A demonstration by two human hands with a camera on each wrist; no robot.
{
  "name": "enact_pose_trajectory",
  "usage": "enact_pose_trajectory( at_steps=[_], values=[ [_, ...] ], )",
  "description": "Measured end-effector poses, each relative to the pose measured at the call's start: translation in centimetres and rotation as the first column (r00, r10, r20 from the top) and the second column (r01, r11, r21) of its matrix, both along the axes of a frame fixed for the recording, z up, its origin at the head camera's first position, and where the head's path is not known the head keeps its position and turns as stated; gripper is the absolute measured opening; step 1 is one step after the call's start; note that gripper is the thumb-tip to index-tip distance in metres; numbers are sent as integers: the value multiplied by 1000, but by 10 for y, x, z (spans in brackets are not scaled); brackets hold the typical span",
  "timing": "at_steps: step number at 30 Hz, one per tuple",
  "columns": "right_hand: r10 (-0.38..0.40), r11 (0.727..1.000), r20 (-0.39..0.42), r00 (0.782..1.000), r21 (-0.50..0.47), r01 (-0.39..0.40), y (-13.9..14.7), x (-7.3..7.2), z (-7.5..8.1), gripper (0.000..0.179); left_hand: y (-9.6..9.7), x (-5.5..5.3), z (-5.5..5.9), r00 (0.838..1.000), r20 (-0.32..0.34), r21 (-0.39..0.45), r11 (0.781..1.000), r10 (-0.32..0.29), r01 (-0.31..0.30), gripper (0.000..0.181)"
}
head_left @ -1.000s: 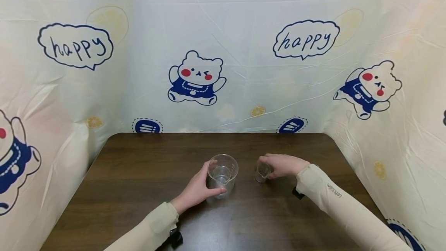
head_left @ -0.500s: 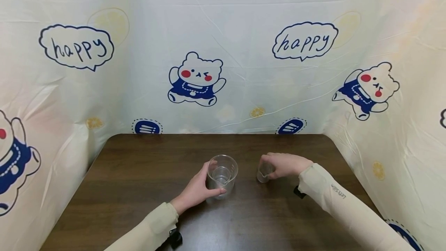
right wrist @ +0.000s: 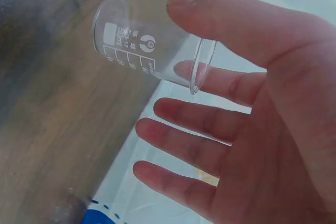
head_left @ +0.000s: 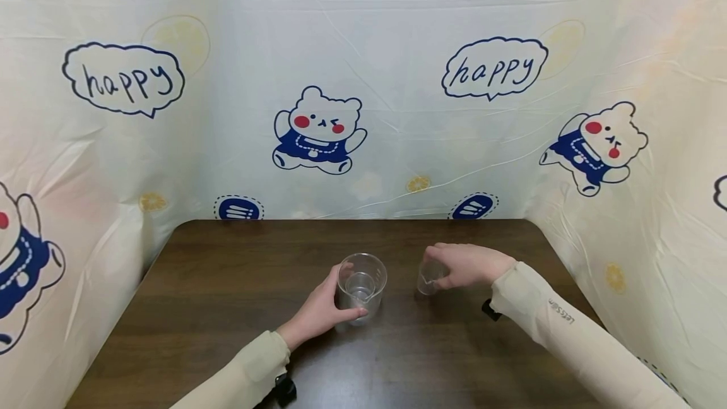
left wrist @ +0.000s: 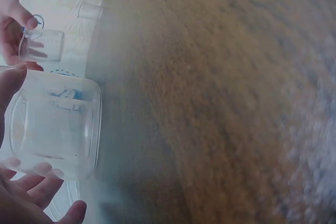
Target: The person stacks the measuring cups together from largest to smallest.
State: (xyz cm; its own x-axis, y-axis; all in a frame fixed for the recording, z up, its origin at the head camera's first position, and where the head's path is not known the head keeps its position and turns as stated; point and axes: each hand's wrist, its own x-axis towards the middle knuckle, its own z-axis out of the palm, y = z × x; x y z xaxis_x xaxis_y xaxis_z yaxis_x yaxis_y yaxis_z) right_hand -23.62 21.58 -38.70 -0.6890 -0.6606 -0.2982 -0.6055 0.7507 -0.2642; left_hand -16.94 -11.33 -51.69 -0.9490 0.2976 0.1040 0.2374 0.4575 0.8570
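Clear glass forms both vessels; the big beaker (head_left: 362, 281) stands on the brown worktop (head_left: 238, 283), while the small beaker (head_left: 428, 283) is to its right, apart from it, and in the left wrist view seems raised off the worktop. The left hand (head_left: 324, 309) curves round the big beaker from its left, thumb on the near side and fingers behind, probably to steady it; to the right of the big beaker, the right hand (head_left: 468, 266) pinches the small beaker near its rim with thumb and forefinger, the other fingers spread away from the glass; this high hold leaves the printed scale (right wrist: 128, 59) uncovered. Both mouths face up, with long axes close to vertical; the big beaker's spout points to the near side; whether either holds liquid I cannot tell.
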Motion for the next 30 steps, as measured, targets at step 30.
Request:
enact_pose_trajectory(
  at_steps=[30],
  values=[
    [137, 990, -53, 989, -20, -138, -43, 3, 52, 34, 0, 0, 0, 1000, 7, 2, 1000, 5, -5, 93]
  ],
)
